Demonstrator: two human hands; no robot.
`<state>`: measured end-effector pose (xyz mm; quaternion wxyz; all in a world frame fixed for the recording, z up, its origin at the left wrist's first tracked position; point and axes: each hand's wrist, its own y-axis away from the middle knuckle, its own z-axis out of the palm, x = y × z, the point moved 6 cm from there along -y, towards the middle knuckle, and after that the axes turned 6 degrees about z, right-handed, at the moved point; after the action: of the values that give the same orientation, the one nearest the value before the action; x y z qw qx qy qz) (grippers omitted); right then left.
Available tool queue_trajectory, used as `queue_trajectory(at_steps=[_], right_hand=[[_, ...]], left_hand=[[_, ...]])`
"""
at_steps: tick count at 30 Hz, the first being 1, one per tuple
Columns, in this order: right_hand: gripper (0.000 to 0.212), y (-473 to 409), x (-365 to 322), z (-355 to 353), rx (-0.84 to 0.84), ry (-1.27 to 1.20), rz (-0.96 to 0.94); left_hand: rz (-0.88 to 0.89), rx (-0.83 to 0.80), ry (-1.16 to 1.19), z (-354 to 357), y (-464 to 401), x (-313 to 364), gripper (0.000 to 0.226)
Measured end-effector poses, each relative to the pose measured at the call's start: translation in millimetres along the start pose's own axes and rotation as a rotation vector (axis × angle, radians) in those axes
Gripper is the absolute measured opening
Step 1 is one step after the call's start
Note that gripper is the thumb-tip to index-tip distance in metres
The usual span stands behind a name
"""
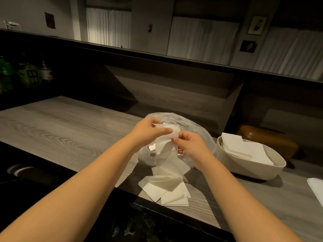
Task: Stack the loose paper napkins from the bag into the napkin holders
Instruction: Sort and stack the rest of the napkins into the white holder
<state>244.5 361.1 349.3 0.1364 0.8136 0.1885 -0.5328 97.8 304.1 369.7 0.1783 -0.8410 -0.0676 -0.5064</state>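
Note:
A clear plastic bag [197,131] full of white paper napkins stands on the wooden counter [61,130]. Over its mouth my left hand [148,132] and my right hand [190,145] both pinch one white napkin [165,142], the left at its top edge, the right at its right side. Several loose napkins [167,189] lie spilled on the counter in front of the bag. To the right sits a white oval napkin holder [250,169] with a stack of napkins inside.
A brown leather cushion [267,138] lies behind the holder. A white object [316,189] shows at the right edge. Bottles [26,72] stand in the dark at far left. A raised dark ledge [157,55] runs along the back; the counter's front edge drops to a dark area.

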Motion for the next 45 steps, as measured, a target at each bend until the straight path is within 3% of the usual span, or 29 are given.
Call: queue_trajectory(at_steps=[3,6,8,11,14,18,19,22,24,26,29,33,36,39,41,43,45], right_hand=[[0.01,-2.5,3.9,-2.9,0.027,-0.035,0.016],[0.012,4.2,5.5,-15.9,0.109,0.03,-0.063],[0.014,13.3,6.0,-21.2,0.087,0.183,-0.141],[0.027,24.7,19.9,-14.7,-0.057,0.472,-0.053],[0.044,29.5,29.8,-10.1,-0.046,0.625,0.046],[0.014,32.0,23.2,-7.1,0.065,0.494,-0.038],[0.005,31.0,20.8,-7.9,0.089,0.44,-0.053],[0.017,26.0,21.6,-13.0,0.121,0.377,-0.035],[0.026,23.9,24.0,-16.8,0.131,0.335,-0.002],[0.027,23.6,25.3,-19.2,0.149,0.33,-0.001],[0.019,28.6,23.9,-22.1,0.181,0.386,-0.005],[0.029,34.2,29.2,-25.8,0.087,0.539,0.127],[0.024,39.1,39.3,-19.0,-0.065,0.668,0.25],[0.024,42.9,39.6,-15.7,-0.077,0.652,0.238],[0.026,44.2,40.7,-14.5,-0.081,0.607,0.233],[0.022,44.7,41.8,-15.2,-0.067,0.555,0.234],[0.024,45.9,43.2,-13.6,-0.059,0.475,0.238]], left_hand=[[-0.11,-0.042,0.169,11.6,5.4,-14.2,0.024],[-0.127,0.101,0.418,13.3,11.1,-22.4,0.008],[-0.146,0.176,0.523,11.4,15.2,-28.7,0.012],[-0.175,0.235,0.524,9.5,19.7,-37.3,0.017],[-0.203,0.267,0.513,11.9,23.2,-39.4,0.015],[-0.084,0.227,0.511,13.8,24.0,-35.0,0.017],[-0.011,0.148,0.468,14.9,24.9,-30.4,0.013],[0.104,-0.068,0.31,18.4,32.5,-23.6,0.021],[0.108,-0.006,0.264,9.3,31.7,-24.5,0.034],[0.12,0.081,0.047,-0.6,29.9,-25.3,0.034],[0.102,0.002,-0.447,4.7,25.9,-29.5,0.024],[0.023,-0.114,-0.738,14.3,26.4,-35.2,0.031],[0.005,-0.114,-0.645,15.9,27.3,-39.5,0.017],[0.063,-0.033,-0.43,13.8,31.4,-35.7,0.021],[0.11,-0.081,-0.299,13.3,36.7,-32.0,0.024],[0.145,-0.189,-0.361,17.2,42.9,-31.2,0.026],[0.2,-0.175,-0.461,17.5,44.9,-32.7,0.016]])
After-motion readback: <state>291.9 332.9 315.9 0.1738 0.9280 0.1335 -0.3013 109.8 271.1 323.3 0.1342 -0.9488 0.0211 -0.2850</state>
